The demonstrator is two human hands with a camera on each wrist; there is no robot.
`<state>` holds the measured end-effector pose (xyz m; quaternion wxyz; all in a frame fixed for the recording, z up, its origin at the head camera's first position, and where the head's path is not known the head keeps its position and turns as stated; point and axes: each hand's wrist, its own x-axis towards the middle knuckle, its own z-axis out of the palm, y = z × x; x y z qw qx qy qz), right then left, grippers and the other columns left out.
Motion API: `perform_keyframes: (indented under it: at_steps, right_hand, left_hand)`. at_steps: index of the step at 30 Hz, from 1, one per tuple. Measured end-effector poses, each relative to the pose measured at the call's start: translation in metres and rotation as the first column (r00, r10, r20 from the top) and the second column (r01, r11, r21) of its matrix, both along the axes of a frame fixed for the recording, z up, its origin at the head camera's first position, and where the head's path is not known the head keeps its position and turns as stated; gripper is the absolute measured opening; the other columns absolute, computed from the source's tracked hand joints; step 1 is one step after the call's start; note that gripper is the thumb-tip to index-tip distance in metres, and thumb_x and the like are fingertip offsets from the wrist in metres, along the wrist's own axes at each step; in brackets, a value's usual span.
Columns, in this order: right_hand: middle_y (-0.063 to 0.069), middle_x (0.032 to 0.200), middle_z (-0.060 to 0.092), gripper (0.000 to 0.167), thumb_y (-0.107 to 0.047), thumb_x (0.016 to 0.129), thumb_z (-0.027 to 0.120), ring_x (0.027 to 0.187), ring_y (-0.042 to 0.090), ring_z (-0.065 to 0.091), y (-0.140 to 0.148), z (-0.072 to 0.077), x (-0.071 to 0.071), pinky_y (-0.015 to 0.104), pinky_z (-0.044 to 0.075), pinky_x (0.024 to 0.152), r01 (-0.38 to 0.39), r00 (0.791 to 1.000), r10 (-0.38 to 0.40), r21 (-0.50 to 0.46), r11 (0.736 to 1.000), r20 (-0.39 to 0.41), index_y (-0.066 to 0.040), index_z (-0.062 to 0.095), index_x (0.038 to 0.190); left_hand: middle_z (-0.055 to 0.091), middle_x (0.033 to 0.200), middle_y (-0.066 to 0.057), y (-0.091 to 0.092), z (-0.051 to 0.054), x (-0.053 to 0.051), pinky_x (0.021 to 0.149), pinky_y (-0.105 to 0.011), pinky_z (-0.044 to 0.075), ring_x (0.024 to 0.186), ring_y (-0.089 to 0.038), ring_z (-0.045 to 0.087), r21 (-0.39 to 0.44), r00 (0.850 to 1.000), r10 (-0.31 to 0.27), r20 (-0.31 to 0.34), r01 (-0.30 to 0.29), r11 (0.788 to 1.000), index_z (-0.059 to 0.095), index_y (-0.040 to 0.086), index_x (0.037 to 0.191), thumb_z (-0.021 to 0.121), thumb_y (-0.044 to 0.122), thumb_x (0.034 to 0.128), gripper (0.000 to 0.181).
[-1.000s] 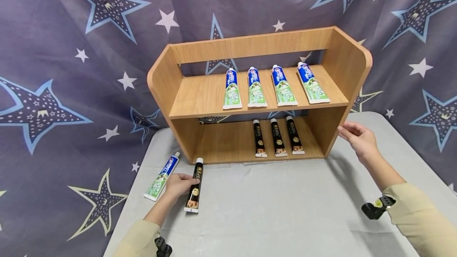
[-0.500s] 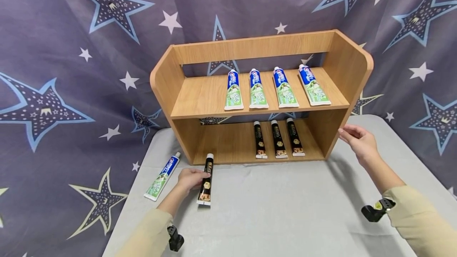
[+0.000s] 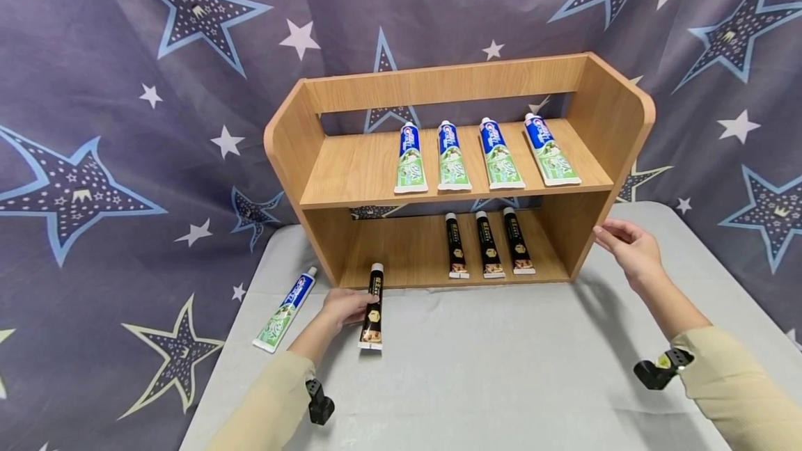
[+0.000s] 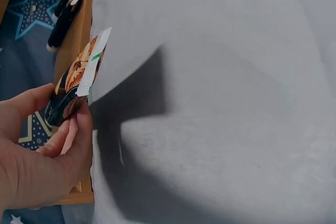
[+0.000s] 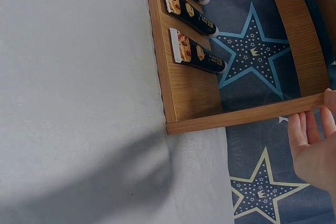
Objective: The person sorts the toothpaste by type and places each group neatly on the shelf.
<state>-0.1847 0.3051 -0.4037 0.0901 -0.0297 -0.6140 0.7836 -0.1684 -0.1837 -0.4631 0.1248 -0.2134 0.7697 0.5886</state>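
Note:
My left hand (image 3: 346, 306) pinches a black toothpaste tube (image 3: 373, 312), its white cap toward the shelf and its flat end toward me. In the left wrist view, thumb and fingers grip the sides of that black tube (image 4: 79, 77), raised above the cloth. The tube's cap overlaps the front edge of the wooden shelf's lower board (image 3: 413, 256). My right hand (image 3: 633, 249) holds the front edge of the right side panel (image 3: 579, 228); in the right wrist view the fingers (image 5: 310, 129) lie against its outer face.
Several blue-and-green toothpaste tubes (image 3: 451, 159) lie side by side on the upper board. Three black tubes (image 3: 489, 246) lie on the lower board's right half. Another blue-and-green tube (image 3: 285, 312) lies on the grey tablecloth (image 3: 489, 367), left of the shelf. A star-patterned curtain (image 3: 113, 124) hangs behind.
My left hand has carried the black tube rightward and toward the shelf, so its cap now reaches over the lower board's front edge. The right hand stays at the side panel.

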Motion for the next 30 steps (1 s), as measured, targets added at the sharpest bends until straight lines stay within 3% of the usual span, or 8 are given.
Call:
perform_keyframes:
  at_steps: [10, 18, 22, 25, 26, 28, 29, 30]
  right_hand:
    - [-0.012, 0.078, 0.07, 0.018, -0.001, 0.085, 0.069, 0.074, -0.002, 0.068, 0.007, -0.012, -0.004, 0.011, 0.056, 0.071, -0.005, 1.0, 0.006, 0.028, 1.0, -0.03, -0.02, 0.069, 0.085]
    - [-0.01, 0.082, 0.071, 0.015, -0.003, 0.083, 0.072, 0.078, 0.0, 0.069, 0.024, -0.035, -0.02, 0.016, 0.058, 0.073, -0.013, 1.0, 0.014, 0.04, 0.999, -0.007, -0.015, 0.069, 0.091]
    - [-0.01, 0.084, 0.07, 0.016, -0.004, 0.084, 0.071, 0.079, 0.0, 0.068, 0.027, -0.036, -0.025, 0.016, 0.058, 0.075, -0.006, 0.999, 0.004, 0.062, 0.998, 0.033, -0.012, 0.068, 0.097]
    - [-0.012, 0.087, 0.07, 0.02, -0.008, 0.083, 0.074, 0.081, -0.001, 0.069, 0.049, -0.07, -0.049, 0.016, 0.058, 0.076, 0.012, 0.999, -0.014, 0.092, 0.996, 0.031, -0.013, 0.068, 0.101]
    - [-0.01, 0.087, 0.07, 0.021, -0.005, 0.083, 0.073, 0.081, 0.0, 0.069, 0.049, -0.07, -0.049, 0.016, 0.058, 0.076, 0.001, 1.0, -0.003, 0.064, 0.998, 0.031, -0.012, 0.068, 0.103]
    - [-0.008, 0.089, 0.071, 0.023, -0.004, 0.083, 0.073, 0.082, 0.003, 0.07, 0.057, -0.082, -0.057, 0.017, 0.058, 0.075, -0.01, 1.0, 0.01, 0.038, 0.999, -0.006, -0.011, 0.069, 0.104]
    - [-0.005, 0.089, 0.072, 0.022, -0.003, 0.082, 0.073, 0.081, 0.004, 0.071, 0.057, -0.085, -0.058, 0.018, 0.059, 0.074, -0.016, 0.999, 0.016, 0.008, 1.0, -0.036, -0.011, 0.071, 0.102]
    - [-0.005, 0.088, 0.072, 0.019, -0.003, 0.082, 0.073, 0.08, 0.005, 0.071, 0.048, -0.073, -0.05, 0.018, 0.059, 0.074, -0.022, 0.999, 0.022, 0.0, 1.0, -0.039, -0.01, 0.071, 0.1]
  left_hand:
    - [0.065, 0.072, 0.0, 0.01, -0.001, -0.02, 0.064, -0.02, 0.058, 0.063, -0.008, 0.061, 0.115, 0.999, -0.046, 0.021, 0.043, 0.992, 0.06, -0.01, 0.106, 0.073, 0.006, 0.0817, 0.032]
    - [0.059, 0.072, 0.003, 0.023, 0.007, -0.039, 0.062, -0.017, 0.056, 0.064, -0.007, 0.056, 0.09, 0.999, -0.01, 0.032, 0.008, 0.996, 0.06, -0.005, 0.104, 0.074, 0.01, 0.0816, 0.03]
    - [0.057, 0.069, 0.004, 0.028, 0.008, -0.053, 0.063, -0.018, 0.053, 0.062, -0.007, 0.053, 0.073, 0.999, 0.008, 0.04, -0.011, 0.997, 0.062, 0.001, 0.096, 0.075, 0.012, 0.0804, 0.024]
    - [0.059, 0.066, 0.003, 0.032, 0.009, -0.059, 0.061, -0.018, 0.052, 0.059, -0.007, 0.053, 0.083, 0.999, -0.001, 0.037, -0.002, 0.997, 0.062, 0.004, 0.087, 0.077, 0.013, 0.0789, 0.019]
    - [0.058, 0.066, 0.003, 0.034, 0.01, -0.061, 0.062, -0.018, 0.052, 0.058, -0.007, 0.053, 0.081, 0.999, 0.0, 0.041, -0.003, 0.997, 0.061, 0.005, 0.087, 0.076, 0.013, 0.0792, 0.019]
    - [0.061, 0.07, 0.001, 0.032, -0.017, -0.084, 0.063, -0.02, 0.053, 0.059, -0.008, 0.054, 0.091, 0.999, -0.001, 0.036, -0.003, 0.996, 0.062, 0.004, 0.089, 0.078, 0.014, 0.0772, 0.022]
    - [0.063, 0.073, 0.0, 0.029, -0.041, -0.101, 0.063, -0.022, 0.054, 0.061, -0.009, 0.056, 0.09, 0.999, 0.006, 0.035, -0.009, 0.996, 0.063, 0.003, 0.091, 0.08, 0.016, 0.0752, 0.026]
    - [0.065, 0.078, -0.001, 0.025, -0.072, -0.123, 0.064, -0.023, 0.055, 0.064, -0.01, 0.059, 0.091, 0.999, 0.009, 0.037, -0.012, 0.996, 0.064, 0.003, 0.095, 0.081, 0.018, 0.0731, 0.032]
